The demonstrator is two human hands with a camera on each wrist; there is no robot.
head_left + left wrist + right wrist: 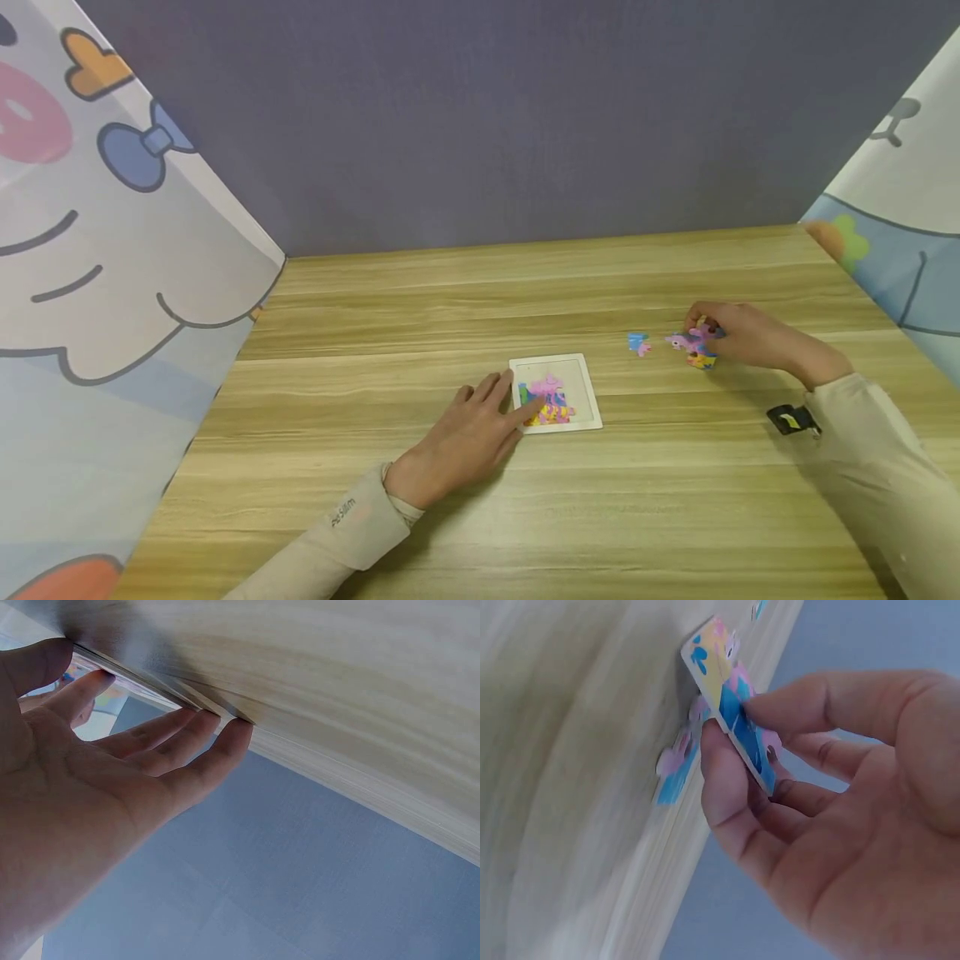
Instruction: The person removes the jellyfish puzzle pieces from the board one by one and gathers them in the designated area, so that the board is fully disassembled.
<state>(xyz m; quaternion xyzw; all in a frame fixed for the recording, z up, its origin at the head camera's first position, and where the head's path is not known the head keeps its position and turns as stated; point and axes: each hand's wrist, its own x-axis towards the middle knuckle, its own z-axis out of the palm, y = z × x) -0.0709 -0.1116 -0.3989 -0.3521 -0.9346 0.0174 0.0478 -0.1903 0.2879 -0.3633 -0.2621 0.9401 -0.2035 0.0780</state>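
So, a wood-grain tabletop (420,317) is filling the lower part of the view, all pale yellow and brown streaks. A plain grey-purple panel (480,125) is standing along its back edge, and two cartoon-print sheets are flanking it: the left sheet (112,250) is showing a blue bow and an orange heart, the right sheet (922,192) is showing a flower.

Counting up: two hands, two beige sleeves (360,525), one tray (577,383), one loose piece (639,343) lying between tray and right hand. One small black thing (787,419) is sitting by the right cuff. I'm not managing an exact count of the pieces, since fingers are covering some.

The hands are working well apart. The left hand (474,429) is reaching over the tray's left side, fingers extended, index finger touching the set pieces (550,385). Over to the right, the right hand (750,337) is pinching some pieces (731,709) between thumb and fingers, tilted up above the tabletop.

Looks-wise, the tray is lying flat with a white rim, and its pieces are forming part of a pink figure with yellow, blue and green. The pinched ones are showing yellow, blue and pink.
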